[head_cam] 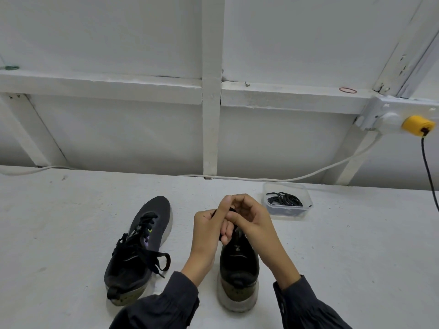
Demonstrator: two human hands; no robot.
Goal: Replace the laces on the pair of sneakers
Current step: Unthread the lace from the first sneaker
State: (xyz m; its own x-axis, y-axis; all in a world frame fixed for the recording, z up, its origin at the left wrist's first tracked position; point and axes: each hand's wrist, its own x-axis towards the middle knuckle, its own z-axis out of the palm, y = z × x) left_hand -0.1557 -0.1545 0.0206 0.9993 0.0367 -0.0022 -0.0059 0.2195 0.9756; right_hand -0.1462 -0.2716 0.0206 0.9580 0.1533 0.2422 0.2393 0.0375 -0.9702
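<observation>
**Now: both hands pinch a lace over the front of the centre sneaker**

Closely bunched, the fingers of both hands are curled. The left hand (pixel 207 225) has its thumb raised and pinches a dark lace (pixel 234 210); the right hand (pixel 253 218) curls in from the other side and touches the left, apparently gripping the same lace, though its fingertips are partly hidden. Only short dark bits of lace show between them, so I cannot tell which eyelet it runs through, nor whether it is the old lace or a new one.

Directly below the fingers lies the centre sneaker (pixel 238 262). Its long axis runs straight up the frame, heel at the lower edge and toe hidden under the hands. My judgement is that any pull or threading must run along that axis, up and away from the heel, with both hands equally near.

Further out, the second sneaker (pixel 140 248) sits at lower left, angled toward the upper right, with loose lace ends trailing. A clear tub (pixel 285 213) holding spare laces (pixel 283 199) stands at right, nearer the right hand.
</observation>
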